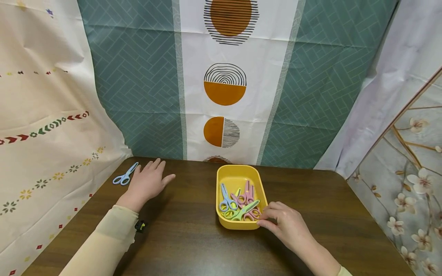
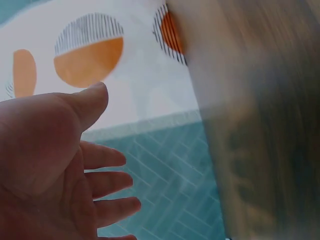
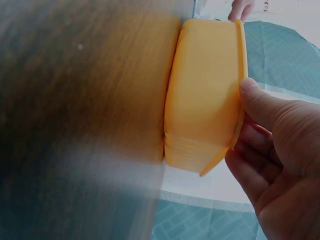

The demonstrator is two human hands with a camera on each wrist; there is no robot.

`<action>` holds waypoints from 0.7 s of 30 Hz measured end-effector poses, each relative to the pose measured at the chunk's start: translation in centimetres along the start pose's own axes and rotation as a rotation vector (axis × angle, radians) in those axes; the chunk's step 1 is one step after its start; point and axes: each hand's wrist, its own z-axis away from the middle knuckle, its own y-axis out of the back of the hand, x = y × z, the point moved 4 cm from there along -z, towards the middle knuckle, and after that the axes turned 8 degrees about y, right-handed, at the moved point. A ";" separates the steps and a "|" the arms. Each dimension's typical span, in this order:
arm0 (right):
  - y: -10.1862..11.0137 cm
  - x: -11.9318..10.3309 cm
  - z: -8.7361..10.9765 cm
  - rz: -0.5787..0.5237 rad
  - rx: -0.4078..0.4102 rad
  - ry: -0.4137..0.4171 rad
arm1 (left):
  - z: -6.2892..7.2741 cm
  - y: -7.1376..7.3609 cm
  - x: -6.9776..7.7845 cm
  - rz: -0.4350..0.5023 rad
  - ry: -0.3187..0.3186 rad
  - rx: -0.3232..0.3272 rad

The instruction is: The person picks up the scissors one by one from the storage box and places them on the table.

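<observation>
A yellow plastic tray (image 1: 238,226) sits on the table, holding several small scissors. Among them are blue scissors (image 1: 226,200), light green scissors (image 1: 246,210) and pink scissors (image 1: 247,194). My right hand (image 1: 284,224) pinches the tray's near right corner, thumb at the front rim and fingers along the right side; the right wrist view shows the thumb (image 3: 267,105) against the rim. Blue scissors (image 1: 127,175) lie at the table's far left edge. Just right of them, my left hand (image 1: 148,182) hovers with fingers extended and nothing in its grasp.
The dark wooden table (image 1: 186,245) ends at a hanging cloth (image 1: 138,76) with green panels and orange circles. Patterned cream fabric (image 1: 45,153) borders the left side, and a flower-print cloth (image 1: 414,199) the right.
</observation>
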 end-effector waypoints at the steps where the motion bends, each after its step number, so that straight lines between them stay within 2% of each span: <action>1: 0.0 0.0 0.0 0.000 0.000 0.000 | 0.1 0.0 0.4 0.003 -0.008 0.001; 6: 0.0 0.1 0.0 0.002 0.005 -0.001 | 0.9 0.2 1.9 -0.002 -0.048 0.015; 16: -0.1 0.1 0.1 -0.004 0.004 -0.003 | 2.0 0.8 4.4 0.002 -0.119 0.087; 21: -0.1 0.1 0.0 0.000 0.001 -0.004 | 2.4 0.9 5.5 -0.005 -0.141 0.097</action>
